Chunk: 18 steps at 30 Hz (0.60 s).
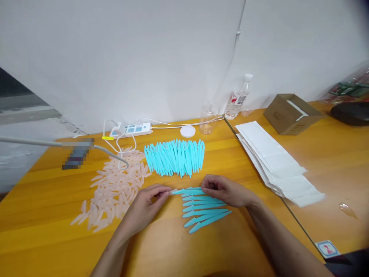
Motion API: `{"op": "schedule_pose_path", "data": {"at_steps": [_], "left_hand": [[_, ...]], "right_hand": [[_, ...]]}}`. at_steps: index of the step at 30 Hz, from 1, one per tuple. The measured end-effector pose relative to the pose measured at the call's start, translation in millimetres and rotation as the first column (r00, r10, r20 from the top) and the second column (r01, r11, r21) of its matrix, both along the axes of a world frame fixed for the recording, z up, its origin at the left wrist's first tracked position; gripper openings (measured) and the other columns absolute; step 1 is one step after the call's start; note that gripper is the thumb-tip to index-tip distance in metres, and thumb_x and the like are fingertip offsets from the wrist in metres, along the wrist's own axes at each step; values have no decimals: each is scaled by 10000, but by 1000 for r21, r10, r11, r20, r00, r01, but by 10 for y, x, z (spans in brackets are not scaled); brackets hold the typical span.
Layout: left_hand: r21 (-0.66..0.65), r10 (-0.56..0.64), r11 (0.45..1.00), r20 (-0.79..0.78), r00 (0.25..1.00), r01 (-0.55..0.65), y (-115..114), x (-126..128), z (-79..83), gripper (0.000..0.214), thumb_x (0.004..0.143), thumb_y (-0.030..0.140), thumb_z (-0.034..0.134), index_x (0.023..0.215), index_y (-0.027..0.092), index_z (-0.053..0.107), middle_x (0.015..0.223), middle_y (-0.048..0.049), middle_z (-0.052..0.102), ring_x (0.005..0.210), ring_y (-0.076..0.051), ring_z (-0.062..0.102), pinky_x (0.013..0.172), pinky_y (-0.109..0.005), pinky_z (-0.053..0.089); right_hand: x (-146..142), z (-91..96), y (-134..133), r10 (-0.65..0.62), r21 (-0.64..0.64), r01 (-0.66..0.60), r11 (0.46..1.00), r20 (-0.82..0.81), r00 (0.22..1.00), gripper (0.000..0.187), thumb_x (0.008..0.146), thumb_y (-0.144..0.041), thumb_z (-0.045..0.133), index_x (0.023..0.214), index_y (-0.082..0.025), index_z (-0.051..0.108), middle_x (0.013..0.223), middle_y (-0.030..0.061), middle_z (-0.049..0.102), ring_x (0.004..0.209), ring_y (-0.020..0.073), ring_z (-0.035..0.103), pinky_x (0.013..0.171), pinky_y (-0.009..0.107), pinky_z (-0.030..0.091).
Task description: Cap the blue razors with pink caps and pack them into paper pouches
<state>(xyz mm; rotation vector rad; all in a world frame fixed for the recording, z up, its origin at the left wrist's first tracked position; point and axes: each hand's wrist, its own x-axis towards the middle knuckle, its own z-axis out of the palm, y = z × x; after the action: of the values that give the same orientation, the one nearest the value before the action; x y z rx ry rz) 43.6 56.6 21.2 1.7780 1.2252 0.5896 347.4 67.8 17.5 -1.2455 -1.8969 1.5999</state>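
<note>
My left hand (150, 203) pinches a small translucent cap (173, 191) at the blade end of a turquoise eyebrow razor (184, 191). Curled fingers of my right hand (221, 189) close on the other end of this razor, hiding its handle tip. Just below, several loose turquoise razors (206, 212) lie side by side, their blade ends toward the left. A dense row of turquoise razors (175, 157) rests farther back, mostly pointing away from me. Left of it spreads a heap of pale translucent caps (117, 188), close to my left forearm.
Behind the caps are a white power strip (135, 129), cables and a blurred dark object (77, 154). A white round lid (187, 131), clear jar (208, 119) and water bottle (238, 98) stand near the wall. White packets (271, 154) and a cardboard box (291, 115) are right.
</note>
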Motion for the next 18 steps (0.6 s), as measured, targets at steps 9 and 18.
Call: {"op": "schedule_pose_path", "data": {"at_steps": [9, 18], "left_hand": [[266, -29, 962, -143, 989, 67, 193, 427, -241, 217, 978, 289, 541, 1053, 230, 736, 1016, -45, 744, 949, -188, 657, 868, -321, 491], [404, -63, 900, -253, 965, 165, 114, 434, -366, 235, 977, 234, 527, 1123, 236, 711, 1062, -70, 691, 975, -197, 631, 849, -333, 505]], "right_hand": [[23, -10, 126, -137, 393, 18, 919, 278, 951, 165, 944, -197, 509, 797, -176, 581, 840, 14, 562, 752, 134, 512, 714, 264, 406], [-7, -113, -86, -168, 489, -35, 872, 364, 916, 170, 959, -195, 521, 915, -175, 684, 921, 67, 625, 889, 192, 602, 796, 304, 475]]}}
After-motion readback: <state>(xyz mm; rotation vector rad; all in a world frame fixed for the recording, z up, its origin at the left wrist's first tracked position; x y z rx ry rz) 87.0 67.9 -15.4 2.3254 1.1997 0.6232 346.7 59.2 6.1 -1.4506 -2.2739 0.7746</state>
